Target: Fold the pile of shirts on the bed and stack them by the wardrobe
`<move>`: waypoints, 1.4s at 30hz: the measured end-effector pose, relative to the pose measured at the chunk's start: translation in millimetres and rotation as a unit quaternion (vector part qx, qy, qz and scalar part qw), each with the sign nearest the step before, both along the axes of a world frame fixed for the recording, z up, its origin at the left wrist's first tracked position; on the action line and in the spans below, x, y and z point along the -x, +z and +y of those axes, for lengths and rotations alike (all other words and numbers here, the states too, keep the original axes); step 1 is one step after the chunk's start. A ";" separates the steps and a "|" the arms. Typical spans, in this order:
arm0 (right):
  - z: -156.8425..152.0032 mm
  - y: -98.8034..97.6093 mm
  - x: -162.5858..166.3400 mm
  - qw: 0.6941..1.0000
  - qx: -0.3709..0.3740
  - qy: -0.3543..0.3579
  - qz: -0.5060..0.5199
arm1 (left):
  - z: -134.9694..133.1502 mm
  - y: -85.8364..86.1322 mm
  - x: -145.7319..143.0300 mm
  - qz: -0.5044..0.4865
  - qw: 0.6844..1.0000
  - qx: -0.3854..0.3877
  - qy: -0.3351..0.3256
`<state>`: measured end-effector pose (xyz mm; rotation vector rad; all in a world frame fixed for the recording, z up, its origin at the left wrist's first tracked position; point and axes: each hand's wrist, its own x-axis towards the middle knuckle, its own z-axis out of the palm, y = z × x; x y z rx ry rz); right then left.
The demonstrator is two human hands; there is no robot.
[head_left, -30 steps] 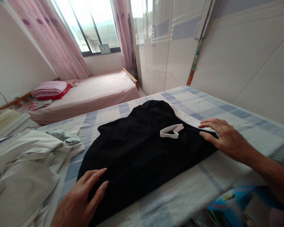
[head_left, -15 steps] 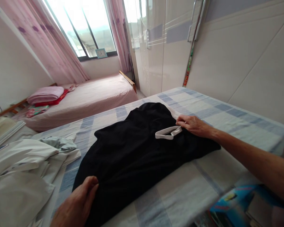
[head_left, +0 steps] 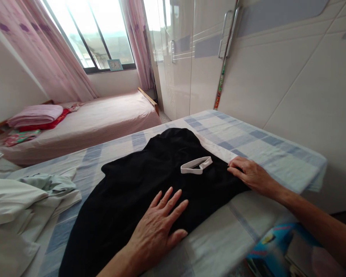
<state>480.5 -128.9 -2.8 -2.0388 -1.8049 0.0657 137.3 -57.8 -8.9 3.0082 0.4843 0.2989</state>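
A black garment lies spread across a bed with a blue-and-white checked sheet. A white band, shaped like a collar or waistband loop, shows on its upper face. My left hand rests flat on the black cloth near its front edge, fingers spread. At the garment's right side, my right hand pinches the edge of the cloth between thumb and fingers. A strip of white fabric shows along the garment's far right side.
Crumpled pale clothes lie at the left. A colourful box sits below the near right edge. Beyond are a second bed with a folded pink blanket, and a glossy white wardrobe along the right.
My left hand has let go of the garment's near left edge, moved right and flattened on the cloth. My right hand has slid along the garment's edge, away from the white band. The view has shifted slightly.
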 end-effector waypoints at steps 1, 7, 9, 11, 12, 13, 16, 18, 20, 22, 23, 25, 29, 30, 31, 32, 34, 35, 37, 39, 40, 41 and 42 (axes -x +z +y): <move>-0.7 -3.5 -2.5 1.000 -0.008 -0.019 0.003 | 0.5 -5.8 1.3 0.012 1.000 0.007 0.007; -9.2 7.8 11.9 0.998 -0.064 -0.002 0.025 | 7.8 11.4 -2.4 0.002 0.997 0.030 0.064; -11.6 15.2 20.3 0.996 -0.085 0.028 0.026 | 12.8 26.8 -18.4 -0.055 0.994 0.026 0.086; -10.8 17.8 25.8 0.994 -0.091 0.061 0.024 | 19.6 37.4 -39.9 -0.108 0.991 0.013 0.083; -9.5 16.6 27.1 0.993 -0.089 0.075 0.021 | 23.5 39.5 -51.0 -0.125 0.989 0.005 0.079; -7.8 13.5 27.5 0.993 -0.083 0.085 0.015 | 27.4 39.1 -61.3 -0.128 0.989 -0.003 0.077; -3.4 -2.9 23.5 0.994 -0.065 0.082 -0.005 | 39.0 26.1 -81.3 -0.069 0.991 -0.021 0.117; -1.8 -13.0 18.9 0.996 -0.064 0.062 -0.004 | 45.7 14.2 -83.9 -0.026 0.983 -0.021 0.182; 0.4 -15.8 15.2 0.997 -0.057 0.059 0.004 | 50.7 6.9 -81.2 -0.021 0.972 -0.007 0.235; 5.9 -9.9 13.6 0.997 -0.049 0.062 0.011 | 53.7 6.9 -77.8 -0.037 0.967 0.019 0.253; 10.7 -4.9 13.5 0.997 -0.052 0.055 0.011 | 54.4 9.0 -76.9 -0.043 0.965 0.032 0.255; 24.3 5.0 14.6 0.998 -0.055 0.034 0.004 | 55.1 14.1 -77.0 -0.053 0.963 0.057 0.258; 57.7 10.1 19.0 0.999 0.006 0.052 0.011 | 57.1 16.9 -80.4 -0.068 0.961 0.099 0.247; 64.2 9.0 20.3 0.997 0.023 0.064 0.023 | 58.4 16.1 -81.1 -0.070 0.961 0.110 0.244; 68.9 8.1 21.8 0.996 0.032 0.076 0.040 | 60.1 15.3 -81.8 -0.070 0.960 0.121 0.242; 71.4 8.0 23.2 0.994 0.030 0.086 0.063 | 61.8 14.7 -82.3 -0.070 0.959 0.136 0.239; 69.5 10.7 25.7 0.987 -0.011 0.102 0.124 | 64.2 14.9 -82.7 -0.068 0.953 0.175 0.236; 65.3 13.2 26.3 0.981 -0.044 0.109 0.153 | 64.0 15.7 -82.5 -0.071 0.951 0.190 0.231; 52.1 18.2 24.8 0.971 -0.101 0.129 0.175 | 59.1 18.0 -81.0 -0.090 0.959 0.169 0.208; 35.4 20.4 18.9 0.970 -0.111 0.163 0.139 | 48.4 20.4 -77.6 -0.096 0.981 0.071 0.151; 27.0 20.3 14.6 0.972 -0.097 0.186 0.106 | 41.6 21.5 -75.3 -0.082 0.990 0.015 0.113; 19.1 19.9 9.8 0.973 -0.075 0.206 0.072 | 34.7 22.5 -72.5 -0.057 0.995 -0.028 0.076; 12.0 19.7 5.3 0.973 -0.054 0.219 0.044 | 28.2 23.5 -69.6 -0.028 0.997 -0.047 0.048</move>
